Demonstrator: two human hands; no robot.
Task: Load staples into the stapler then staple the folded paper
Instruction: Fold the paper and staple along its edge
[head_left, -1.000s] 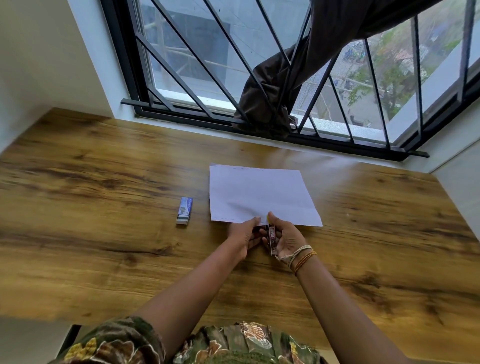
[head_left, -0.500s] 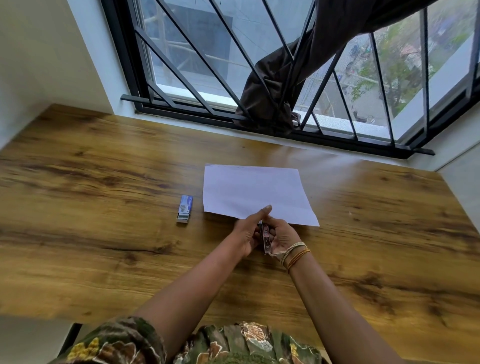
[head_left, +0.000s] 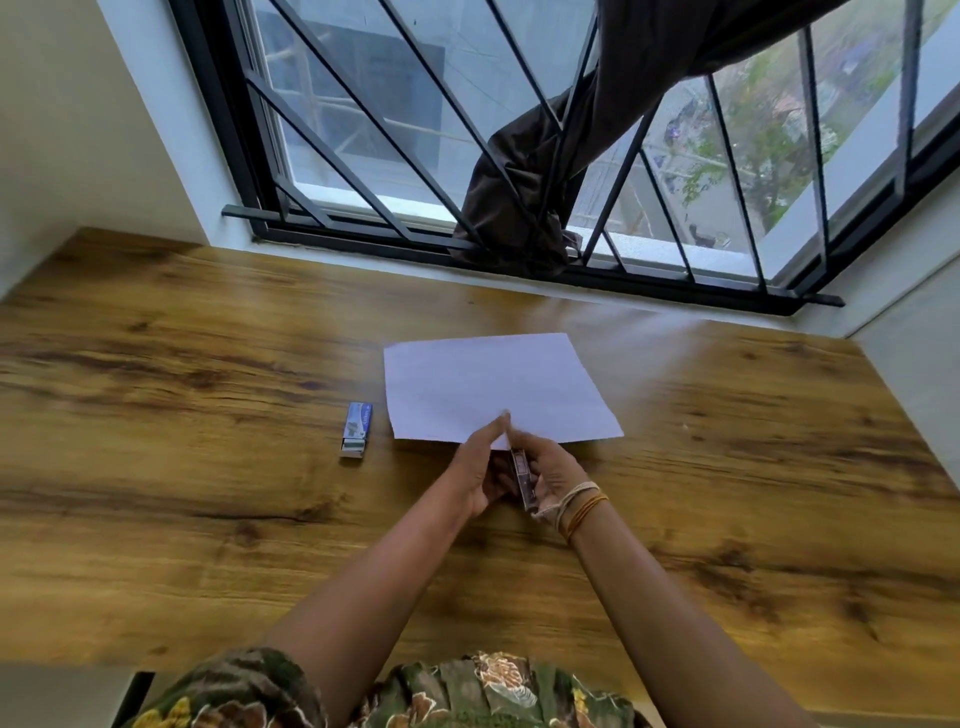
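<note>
Stapler (head_left: 521, 478) was gripped in right hand (head_left: 558, 475), held upright-ish just above bench (head_left: 208, 519), at 6 o'clock of folded paper (head_left: 493, 389). Left hand (head_left: 480, 467) was pinched at the stapler's top end, fingers blurred. Staple box (head_left: 356, 429) lay at 9 o'clock of paper, apart.

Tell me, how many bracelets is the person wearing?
2 that I can make out, both on the right wrist: a whitish thread band and thin orange-gold bangles beside it. More may be hidden.
</note>
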